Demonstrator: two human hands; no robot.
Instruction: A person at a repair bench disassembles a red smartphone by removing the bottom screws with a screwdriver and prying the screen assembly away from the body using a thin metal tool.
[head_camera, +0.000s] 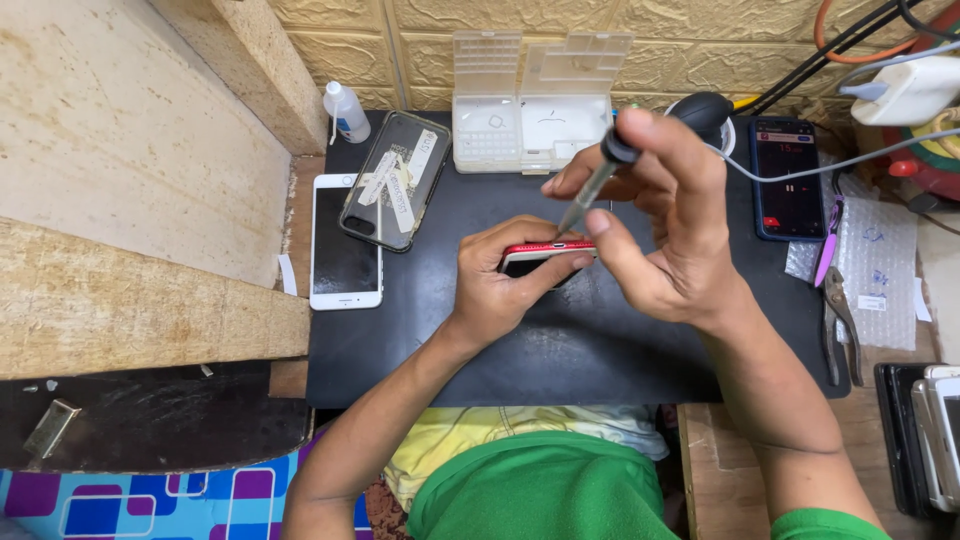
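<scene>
Left hand (497, 285) was curled closed, palm down, forearm angled in from lower left. Right hand (660, 215) sat above it, fingers pinched, wrist bent, forearm from lower right.

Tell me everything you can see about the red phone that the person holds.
The red phone is a slim handset with a glossy red frame and a dark face, mostly hidden. It stands on its long edge above the black mat, its narrow red edge turned up. The left hand wraps around it in a firm grip, thumb along the near side. The tip of a slim grey screwdriver, held by the right hand, meets its upper edge.
</scene>
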